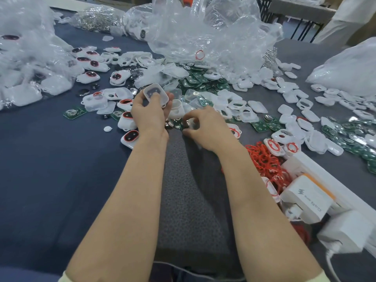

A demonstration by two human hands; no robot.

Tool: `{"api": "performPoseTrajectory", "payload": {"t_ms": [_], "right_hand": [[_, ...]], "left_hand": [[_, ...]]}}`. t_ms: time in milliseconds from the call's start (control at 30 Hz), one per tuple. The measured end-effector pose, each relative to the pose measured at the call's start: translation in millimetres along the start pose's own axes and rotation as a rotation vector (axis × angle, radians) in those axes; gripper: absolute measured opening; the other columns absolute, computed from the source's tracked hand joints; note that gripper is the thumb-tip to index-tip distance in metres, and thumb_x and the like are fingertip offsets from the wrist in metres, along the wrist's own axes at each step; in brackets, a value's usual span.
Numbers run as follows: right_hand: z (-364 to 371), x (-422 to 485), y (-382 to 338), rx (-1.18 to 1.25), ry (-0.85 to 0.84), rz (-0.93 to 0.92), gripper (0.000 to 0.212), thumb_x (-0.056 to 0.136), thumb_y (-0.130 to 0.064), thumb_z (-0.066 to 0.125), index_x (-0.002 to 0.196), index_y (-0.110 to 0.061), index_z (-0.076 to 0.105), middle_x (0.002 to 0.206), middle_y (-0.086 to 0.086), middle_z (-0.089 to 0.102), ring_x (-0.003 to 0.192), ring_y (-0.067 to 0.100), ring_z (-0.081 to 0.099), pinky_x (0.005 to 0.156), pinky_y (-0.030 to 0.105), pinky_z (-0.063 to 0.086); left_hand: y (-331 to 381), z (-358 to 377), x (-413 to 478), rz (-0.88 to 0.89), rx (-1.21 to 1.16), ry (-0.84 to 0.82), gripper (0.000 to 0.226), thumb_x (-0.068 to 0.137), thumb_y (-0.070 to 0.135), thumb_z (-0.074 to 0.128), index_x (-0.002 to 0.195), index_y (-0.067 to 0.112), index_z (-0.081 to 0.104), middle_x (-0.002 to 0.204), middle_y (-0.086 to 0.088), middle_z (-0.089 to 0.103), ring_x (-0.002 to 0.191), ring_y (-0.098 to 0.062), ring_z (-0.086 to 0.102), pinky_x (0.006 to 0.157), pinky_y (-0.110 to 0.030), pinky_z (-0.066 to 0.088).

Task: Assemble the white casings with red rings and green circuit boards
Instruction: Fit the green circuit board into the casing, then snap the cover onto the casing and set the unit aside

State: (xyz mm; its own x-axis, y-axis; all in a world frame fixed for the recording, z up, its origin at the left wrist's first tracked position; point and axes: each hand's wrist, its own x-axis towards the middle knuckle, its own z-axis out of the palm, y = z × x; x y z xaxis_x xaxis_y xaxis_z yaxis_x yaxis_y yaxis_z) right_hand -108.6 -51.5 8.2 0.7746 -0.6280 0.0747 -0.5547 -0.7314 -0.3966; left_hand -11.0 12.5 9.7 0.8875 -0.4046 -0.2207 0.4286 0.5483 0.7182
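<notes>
A white casing [155,95] is raised above the work table [50,169], open side towards the camera, in the left hand [149,116], whose fingers curl behind it while the thumb presses into its dark interior. Just beside it, the right hand [205,127] reaches low over the table, thumb and fingertips pinching a small shiny part [189,123] too blurred to identify. Both forearms stretch forward, wrists close together. Green circuit boards [200,80] lie heaped beyond the hands, with more at far right. Casings fitted with red rings [130,138] sit left of the left wrist, and loose red rings [264,159] pile up by the right forearm. A clear plastic bag [26,58] at left holds white casings; a crumpled bag [203,37] stands behind the boards
</notes>
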Motion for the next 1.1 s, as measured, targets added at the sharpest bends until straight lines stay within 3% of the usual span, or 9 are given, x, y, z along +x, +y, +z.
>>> {"api": "performPoseTrajectory", "payload": {"t_ms": [100, 233, 333, 500, 667, 800, 933, 1033, 1100], "right_hand": [[2.5, 0.5, -1.2, -0.018, -0.003, 0.015, 0.043, 0.085, -0.033, 0.069, 0.125, -0.025, 0.060, 0.121, 0.015, 0.048, 0.114, 0.031, 0.052, 0.103, 0.039, 0.039], [2.8, -0.1, -0.3, 0.016, 0.040, 0.028, 0.037, 0.084, -0.029, 0.071, 0.116, -0.017, 0.060, 0.120, 0.014, 0.048, 0.111, 0.031, 0.051, 0.100, 0.035, 0.038], [2.2, -0.6, 0.9, 0.103, 0.089, 0.047, 0.036, 0.081, -0.025, 0.073, 0.111, -0.013, 0.056, 0.118, 0.012, 0.045, 0.108, 0.028, 0.050, 0.096, 0.033, 0.039], [-1.5, 0.8, 7.3, 0.257, 0.168, 0.062, 0.025, 0.082, -0.021, 0.071, 0.098, -0.014, 0.054, 0.102, 0.003, 0.047, 0.092, 0.018, 0.046, 0.074, 0.020, 0.030], [-15.5, -1.9, 13.6, 0.692, 0.456, 0.170, 0.015, 0.088, -0.023, 0.066, 0.089, -0.015, 0.053, 0.076, -0.006, 0.057, 0.068, 0.007, 0.053, 0.063, 0.014, 0.041], [-21.9, -4.7, 14.0, 1.222, 0.396, 0.269, 0.008, 0.096, -0.014, 0.055, 0.089, -0.016, 0.053, 0.077, 0.003, 0.057, 0.056, 0.010, 0.064, 0.056, 0.024, 0.055], [-19.9, -4.1, 18.6, 1.110, 0.353, 0.252, 0.009, 0.095, -0.011, 0.056, 0.104, -0.013, 0.054, 0.077, 0.003, 0.057, 0.046, 0.005, 0.059, 0.048, 0.016, 0.048], [-16.9, -1.8, 22.3, 0.934, 0.380, 0.237, 0.022, 0.089, -0.017, 0.066, 0.106, -0.014, 0.052, 0.076, 0.000, 0.062, 0.044, -0.001, 0.054, 0.045, 0.015, 0.042], [-16.1, -0.6, 21.9, 0.918, 0.376, 0.205, 0.014, 0.088, -0.015, 0.068, 0.095, -0.015, 0.056, 0.072, -0.001, 0.063, 0.045, -0.001, 0.052, 0.046, 0.014, 0.040]], "left_hand": [[-0.4, -0.2, 0.3, -0.014, -0.001, -0.013, 0.010, 0.098, 0.005, 0.047, 0.107, 0.008, 0.051, 0.093, -0.009, 0.061, 0.067, -0.016, 0.067, 0.063, -0.022, 0.058], [-2.1, 0.4, 1.0, -0.006, 0.088, -0.034, 0.010, 0.098, 0.002, 0.046, 0.105, 0.008, 0.051, 0.108, -0.019, 0.062, 0.066, -0.016, 0.068, 0.057, -0.021, 0.056], [-4.0, 1.9, 0.3, 0.067, 0.189, -0.074, 0.012, 0.098, 0.003, 0.047, 0.097, 0.014, 0.052, 0.086, -0.007, 0.066, 0.066, -0.015, 0.070, 0.060, -0.023, 0.057], [-6.9, 2.7, -1.1, 0.098, 0.261, -0.154, 0.011, 0.099, 0.004, 0.046, 0.100, 0.015, 0.049, 0.088, -0.009, 0.066, 0.066, -0.015, 0.070, 0.063, -0.024, 0.057], [-5.3, 4.9, -5.7, 0.020, 0.213, -0.266, 0.012, 0.101, 0.006, 0.044, 0.110, 0.012, 0.048, 0.088, -0.010, 0.069, 0.070, -0.013, 0.071, 0.068, -0.023, 0.058], [-5.7, 6.1, -8.8, -0.018, 0.267, -0.342, 0.017, 0.102, 0.011, 0.043, 0.116, 0.008, 0.051, 0.092, -0.007, 0.069, 0.078, -0.010, 0.069, 0.074, -0.022, 0.055], [-6.7, 6.2, -9.2, -0.031, 0.358, -0.400, 0.013, 0.100, 0.014, 0.047, 0.105, 0.011, 0.060, 0.107, -0.013, 0.068, 0.095, -0.017, 0.064, 0.080, -0.024, 0.053], [-8.2, 6.6, -9.9, -0.057, 0.394, -0.451, 0.011, 0.098, 0.013, 0.053, 0.104, 0.009, 0.061, 0.096, -0.009, 0.065, 0.086, -0.017, 0.059, 0.079, -0.025, 0.051], [-9.4, 5.8, -11.4, -0.094, 0.456, -0.527, 0.011, 0.097, 0.013, 0.054, 0.101, 0.010, 0.063, 0.090, -0.004, 0.064, 0.082, -0.014, 0.059, 0.081, -0.026, 0.052]]}}
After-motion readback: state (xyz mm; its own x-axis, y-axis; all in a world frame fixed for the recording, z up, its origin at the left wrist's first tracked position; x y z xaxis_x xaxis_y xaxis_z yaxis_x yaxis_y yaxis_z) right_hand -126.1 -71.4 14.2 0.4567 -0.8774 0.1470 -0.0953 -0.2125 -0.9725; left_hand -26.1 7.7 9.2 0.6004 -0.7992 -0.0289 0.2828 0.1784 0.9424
